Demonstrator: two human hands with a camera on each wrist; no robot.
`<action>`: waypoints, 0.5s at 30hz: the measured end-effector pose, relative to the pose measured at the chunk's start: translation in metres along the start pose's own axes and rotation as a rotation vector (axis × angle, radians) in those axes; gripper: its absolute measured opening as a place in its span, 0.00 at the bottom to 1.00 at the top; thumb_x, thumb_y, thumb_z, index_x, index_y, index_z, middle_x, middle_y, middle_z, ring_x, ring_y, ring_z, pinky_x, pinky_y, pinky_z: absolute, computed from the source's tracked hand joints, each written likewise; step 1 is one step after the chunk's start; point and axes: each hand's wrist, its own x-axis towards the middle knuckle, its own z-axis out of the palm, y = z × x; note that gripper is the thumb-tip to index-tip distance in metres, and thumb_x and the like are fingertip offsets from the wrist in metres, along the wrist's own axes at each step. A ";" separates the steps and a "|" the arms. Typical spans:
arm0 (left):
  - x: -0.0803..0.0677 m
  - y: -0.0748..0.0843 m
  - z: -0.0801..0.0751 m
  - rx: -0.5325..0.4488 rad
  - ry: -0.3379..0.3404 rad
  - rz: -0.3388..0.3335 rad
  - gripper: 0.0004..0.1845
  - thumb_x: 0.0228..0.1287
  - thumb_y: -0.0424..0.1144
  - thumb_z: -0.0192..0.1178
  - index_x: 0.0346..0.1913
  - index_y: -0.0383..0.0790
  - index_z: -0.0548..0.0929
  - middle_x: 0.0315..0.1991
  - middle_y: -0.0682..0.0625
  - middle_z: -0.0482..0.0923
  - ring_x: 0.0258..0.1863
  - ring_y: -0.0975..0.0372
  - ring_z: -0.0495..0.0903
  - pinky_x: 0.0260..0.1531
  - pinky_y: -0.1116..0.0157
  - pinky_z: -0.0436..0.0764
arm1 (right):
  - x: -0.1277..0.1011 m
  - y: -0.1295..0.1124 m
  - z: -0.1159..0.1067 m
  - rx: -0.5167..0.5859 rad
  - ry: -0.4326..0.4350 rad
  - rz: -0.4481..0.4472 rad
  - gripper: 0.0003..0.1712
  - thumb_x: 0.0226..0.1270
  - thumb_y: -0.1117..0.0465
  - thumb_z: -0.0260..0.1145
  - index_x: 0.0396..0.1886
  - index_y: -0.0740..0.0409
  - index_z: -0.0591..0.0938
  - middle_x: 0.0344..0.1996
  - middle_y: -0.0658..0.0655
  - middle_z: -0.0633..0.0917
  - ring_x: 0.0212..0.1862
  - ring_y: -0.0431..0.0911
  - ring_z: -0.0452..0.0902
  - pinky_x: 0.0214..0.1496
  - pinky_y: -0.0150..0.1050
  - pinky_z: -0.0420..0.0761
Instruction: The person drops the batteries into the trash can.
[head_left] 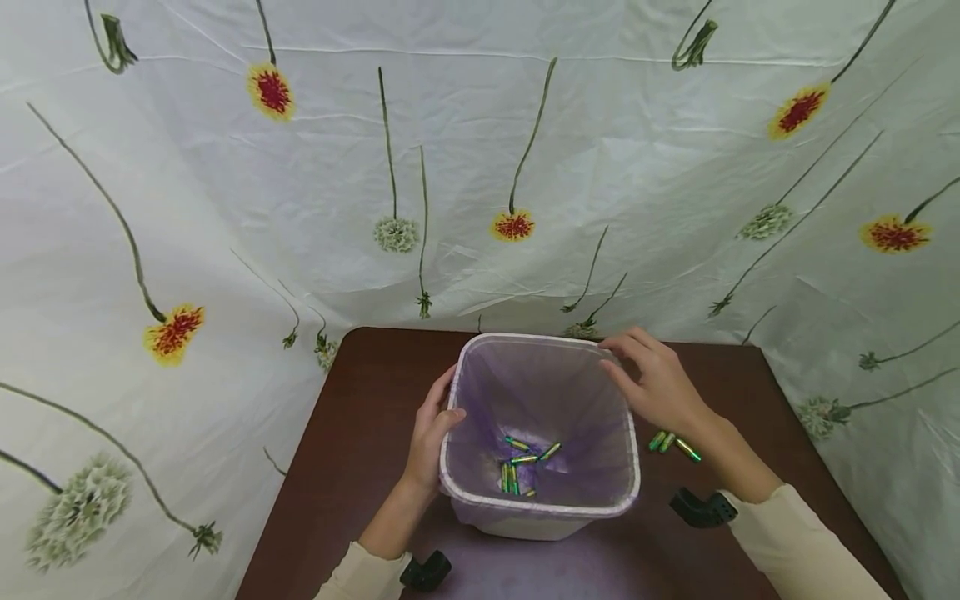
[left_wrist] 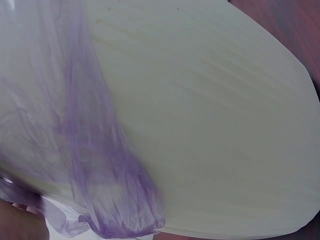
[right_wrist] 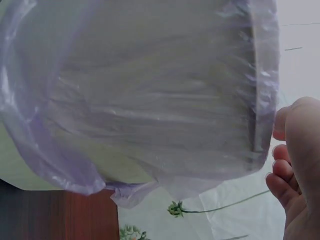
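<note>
A pale plastic trash bin lined with a thin purple bag stands between both hands. My left hand grips its left rim, thumb over the edge and fingers outside. At the far right corner, my right hand has loosely bent fingers beside the rim; its fingertips show close to the bag's folded edge in the right wrist view. Whether they touch it is unclear. Several green-and-gold batteries lie scattered inside on the bottom. The left wrist view shows the bag's loose purple hem hanging outside the bin.
To the right of the bin, 3 more green-and-gold batteries lie on the dark brown table. White cloth with printed flowers hangs behind the table and at both sides.
</note>
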 end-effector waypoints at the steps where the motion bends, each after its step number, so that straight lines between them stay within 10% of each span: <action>1: 0.000 0.000 0.000 0.002 0.001 0.002 0.37 0.63 0.30 0.47 0.78 0.32 0.62 0.74 0.36 0.64 0.67 0.46 0.67 0.62 0.63 0.72 | -0.001 0.000 -0.001 -0.001 -0.002 0.006 0.14 0.66 0.68 0.72 0.51 0.62 0.86 0.41 0.53 0.82 0.42 0.49 0.78 0.39 0.46 0.78; 15: -0.001 -0.001 -0.001 0.029 0.004 0.006 0.37 0.63 0.30 0.47 0.78 0.31 0.62 0.75 0.37 0.63 0.67 0.48 0.67 0.62 0.64 0.71 | -0.016 0.011 -0.010 -0.042 -0.007 0.082 0.14 0.67 0.67 0.72 0.52 0.60 0.85 0.41 0.52 0.82 0.42 0.48 0.80 0.40 0.46 0.77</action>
